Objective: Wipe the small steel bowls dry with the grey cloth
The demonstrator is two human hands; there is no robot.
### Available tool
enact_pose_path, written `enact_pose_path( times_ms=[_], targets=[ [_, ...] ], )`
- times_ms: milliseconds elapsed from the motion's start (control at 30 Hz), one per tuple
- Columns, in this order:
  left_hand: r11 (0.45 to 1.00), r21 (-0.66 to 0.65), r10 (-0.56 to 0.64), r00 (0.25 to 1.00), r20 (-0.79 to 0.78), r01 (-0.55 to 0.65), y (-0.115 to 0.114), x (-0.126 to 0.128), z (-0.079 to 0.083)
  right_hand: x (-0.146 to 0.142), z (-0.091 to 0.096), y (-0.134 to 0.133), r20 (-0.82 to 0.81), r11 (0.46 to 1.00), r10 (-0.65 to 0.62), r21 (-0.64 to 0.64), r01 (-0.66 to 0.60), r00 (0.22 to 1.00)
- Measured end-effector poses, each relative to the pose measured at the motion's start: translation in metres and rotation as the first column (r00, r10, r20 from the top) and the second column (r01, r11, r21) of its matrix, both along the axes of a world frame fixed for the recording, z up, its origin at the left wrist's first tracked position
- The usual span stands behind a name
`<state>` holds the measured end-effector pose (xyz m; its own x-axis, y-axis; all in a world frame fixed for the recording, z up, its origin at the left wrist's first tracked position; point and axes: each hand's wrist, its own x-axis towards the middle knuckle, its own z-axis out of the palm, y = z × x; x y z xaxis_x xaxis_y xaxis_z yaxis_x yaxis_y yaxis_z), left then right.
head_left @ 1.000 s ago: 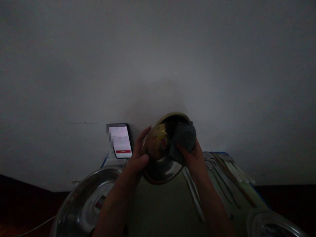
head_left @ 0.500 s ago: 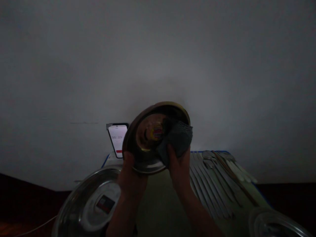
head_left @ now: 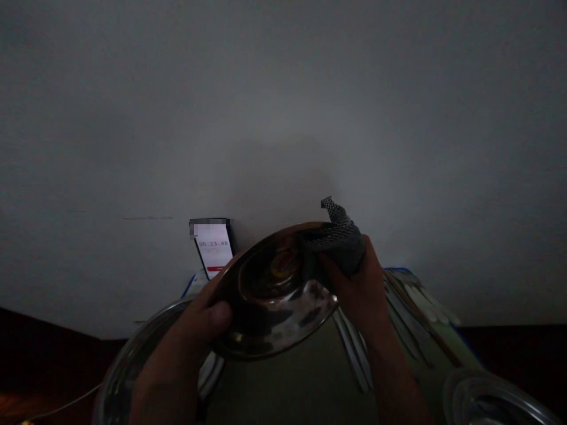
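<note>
A round shiny metal plate (head_left: 266,319) with a raised rim and a coloured sticker at its centre is held up, tilted, above the table. My left hand (head_left: 195,324) grips its left edge, thumb on the inner face and the other fingers hidden behind. A grey-green cloth (head_left: 339,254) with a checked part is bunched in my right hand (head_left: 361,289), whose fingers are closed around it. The cloth presses against the right side of the plate's rim and inner face.
Behind the plate a phone (head_left: 215,248) showing a timer leans on the wall. A large metal basin (head_left: 115,366) sits at the left. Several long utensils (head_left: 411,319) lie on the table (head_left: 283,389) at right, with a round clear container (head_left: 491,395) nearer me.
The plate has come lower and closer, and tipped flatter. My right hand has slid the cloth outward to the right rim, and my left hand has moved left with the plate's edge.
</note>
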<state>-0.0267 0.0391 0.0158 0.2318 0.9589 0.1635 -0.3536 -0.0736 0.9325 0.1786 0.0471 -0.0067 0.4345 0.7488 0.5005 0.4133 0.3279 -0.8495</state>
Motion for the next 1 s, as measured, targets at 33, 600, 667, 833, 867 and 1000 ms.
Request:
enact_pose_path(
  times_ms=[33, 600, 667, 833, 867, 1000],
  targets=[
    [0.999, 0.005, -0.033, 0.999, 0.036, 0.032, 0.0, 0.001, 0.0, -0.002, -0.001, 0.001, -0.041, 1.0, 0.005, 0.004, -0.005, 0.999],
    [0.983, -0.13, 0.131, 0.991, 0.023, -0.127, 0.036, 0.011, -0.025, -0.003, -0.035, 0.026, -0.307, 0.951, 0.147, -0.216, -0.22, 0.94],
    [0.983, -0.18, 0.016, 0.999, -0.048, -0.024, 0.034, 0.001, -0.021, 0.015, -0.027, 0.022, -0.135, 0.942, 0.237, -0.211, -0.262, 0.962],
    [0.99, -0.117, -0.101, 0.968, -0.231, 0.075, 0.031, 0.01, -0.013, 0.014, -0.015, 0.013, 0.087, 0.905, 0.396, -0.208, -0.372, 0.914],
    [0.992, -0.116, -0.087, 0.961, -0.261, 0.058, 0.031, 0.012, -0.011, 0.009, -0.015, 0.012, 0.1, 0.915, 0.378, -0.195, -0.354, 0.921],
    [0.993, -0.114, -0.013, 0.974, -0.225, -0.013, 0.032, 0.013, -0.009, -0.006, -0.019, 0.014, 0.075, 0.97, 0.215, -0.13, -0.204, 0.974]
  ],
)
